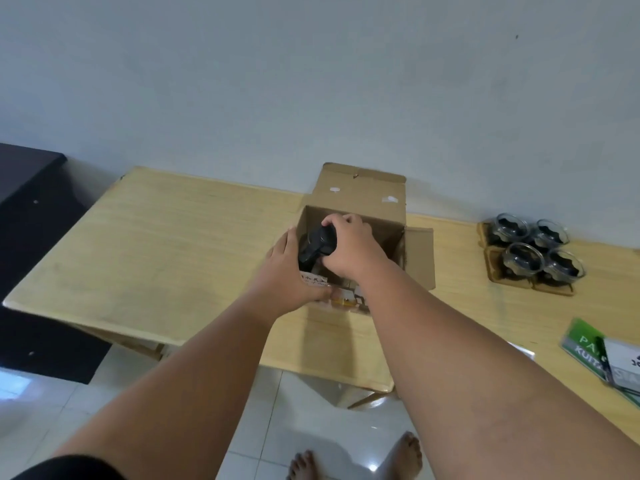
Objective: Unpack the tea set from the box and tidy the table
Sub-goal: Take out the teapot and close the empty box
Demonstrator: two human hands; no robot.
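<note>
An open cardboard box [367, 195] stands on the light wooden table [166, 244], its flaps up against the wall. My right hand [349, 245] is closed around the black lid and handle of a teapot [317, 247] at the box's mouth. My left hand [289, 268] lies against the box's near left wall, fingers wrapped over its front edge. The teapot's lower body is hidden inside the box. Several glass cups [536, 249] with dark bases sit on wooden coasters at the right.
Green and white booklets [609, 358] lie at the table's right near edge. A dark cabinet [31, 209] stands left of the table. White floor tiles and my bare feet [356, 460] show below the table's front edge.
</note>
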